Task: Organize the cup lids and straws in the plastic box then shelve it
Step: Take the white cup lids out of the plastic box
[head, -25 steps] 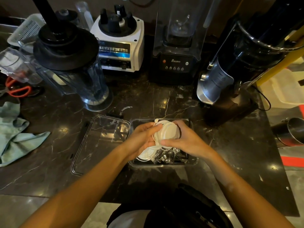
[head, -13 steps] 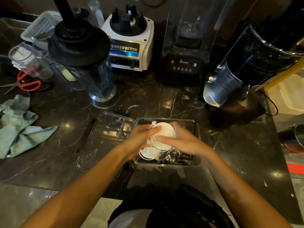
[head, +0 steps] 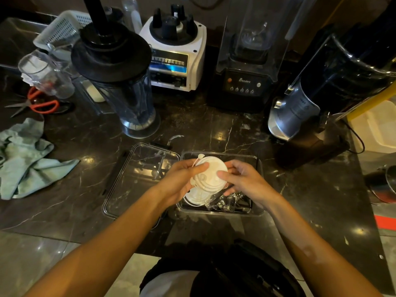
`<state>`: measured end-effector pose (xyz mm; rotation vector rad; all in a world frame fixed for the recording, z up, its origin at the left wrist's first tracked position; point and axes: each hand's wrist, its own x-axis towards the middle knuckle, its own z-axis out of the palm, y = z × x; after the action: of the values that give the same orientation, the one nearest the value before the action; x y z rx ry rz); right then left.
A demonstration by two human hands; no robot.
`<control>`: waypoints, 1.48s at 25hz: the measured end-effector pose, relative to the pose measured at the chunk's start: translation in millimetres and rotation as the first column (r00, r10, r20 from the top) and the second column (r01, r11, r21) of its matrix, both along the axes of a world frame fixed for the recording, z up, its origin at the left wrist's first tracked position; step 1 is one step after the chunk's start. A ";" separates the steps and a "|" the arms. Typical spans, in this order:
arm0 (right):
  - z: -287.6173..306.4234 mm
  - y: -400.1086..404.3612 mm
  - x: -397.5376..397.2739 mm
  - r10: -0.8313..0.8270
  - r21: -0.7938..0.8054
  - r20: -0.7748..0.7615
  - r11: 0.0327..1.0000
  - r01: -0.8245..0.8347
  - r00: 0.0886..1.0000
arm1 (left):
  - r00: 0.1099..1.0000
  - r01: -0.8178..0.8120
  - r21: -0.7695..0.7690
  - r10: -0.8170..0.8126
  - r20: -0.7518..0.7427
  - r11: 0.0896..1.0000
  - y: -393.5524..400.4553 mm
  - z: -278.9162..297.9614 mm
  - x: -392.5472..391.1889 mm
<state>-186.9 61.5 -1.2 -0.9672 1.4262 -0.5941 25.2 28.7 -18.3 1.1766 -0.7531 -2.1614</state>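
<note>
The plastic box (head: 258,166) sits on the worktop (head: 214,129) near its front edge, its loose cover (head: 137,179) lying just to the left. Above the box both hands hold a stack of cup lids (head: 211,173), with more lids (head: 196,195) and wrapped straws (head: 225,202) inside it. Behind stand three blenders (head: 175,54) in a row, with a cloth (head: 25,159) and scissors (head: 38,103) far left.

Both hands, left hand (head: 179,181) and right hand (head: 246,182), hold white cup lids (head: 211,174) above the clear plastic box (head: 258,168).
</note>
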 end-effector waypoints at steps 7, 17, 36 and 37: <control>-1.5 -6.1 4.9 -0.071 -0.042 -0.022 0.997 0.070 0.997 | 0.976 -0.065 -0.065 0.077 0.202 0.996 1.5 2.5 3.5; -28.2 -17.1 18.6 0.117 0.002 -0.628 0.989 -0.149 0.769 | 0.920 -0.279 -0.194 0.320 0.227 0.940 -7.5 3.0 42.7; 9.0 -5.9 -18.4 -0.389 0.058 0.219 0.921 0.386 0.895 | 0.952 -0.236 -0.104 0.251 0.177 0.966 -9.2 -2.0 37.1; 13.6 -4.2 -18.7 -0.404 0.068 0.271 0.914 0.401 0.874 | 0.957 -0.213 -0.109 0.230 0.178 0.971 -8.6 -0.2 32.7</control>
<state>-205.6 57.3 12.3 -0.5454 1.3763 -0.9910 57.8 20.0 -18.6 1.3646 -0.7491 -1.8330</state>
